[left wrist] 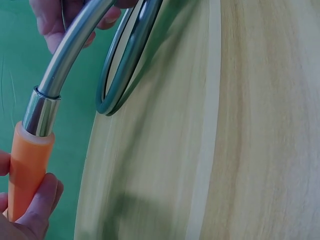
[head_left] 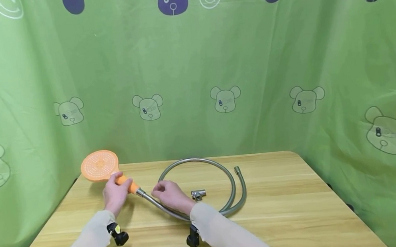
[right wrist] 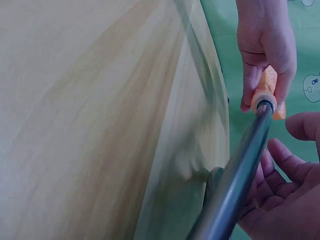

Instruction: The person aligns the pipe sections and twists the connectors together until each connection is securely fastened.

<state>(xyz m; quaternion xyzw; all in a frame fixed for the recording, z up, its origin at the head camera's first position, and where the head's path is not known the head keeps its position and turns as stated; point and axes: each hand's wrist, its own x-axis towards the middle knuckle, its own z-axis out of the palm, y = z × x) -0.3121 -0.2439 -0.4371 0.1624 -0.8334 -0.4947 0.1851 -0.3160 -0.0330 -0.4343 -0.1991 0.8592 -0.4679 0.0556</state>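
An orange shower head point(head_left: 100, 166), its spray face up, is lifted above the table's back left. My left hand point(head_left: 116, 190) grips its orange handle point(left wrist: 31, 165) between thumb and fingers. A metal nut point(left wrist: 41, 112) joins this handle to a grey shower hose point(head_left: 163, 207). Right beside the hose is my right hand point(head_left: 171, 195), fingers loosely bent. In the right wrist view its thumb stands apart from the fingers point(right wrist: 272, 182), not closed round the hose; whether they touch it I cannot tell. A small chrome tee fitting point(head_left: 198, 194) lies inside the hose's loop.
The hose loops over the wooden table point(head_left: 287, 218), and its free end point(head_left: 237, 170) points toward the back. A green curtain point(head_left: 184, 60) with printed bears hangs behind and at both sides. Black wrist cameras point(head_left: 193, 238) hang below the sleeves.
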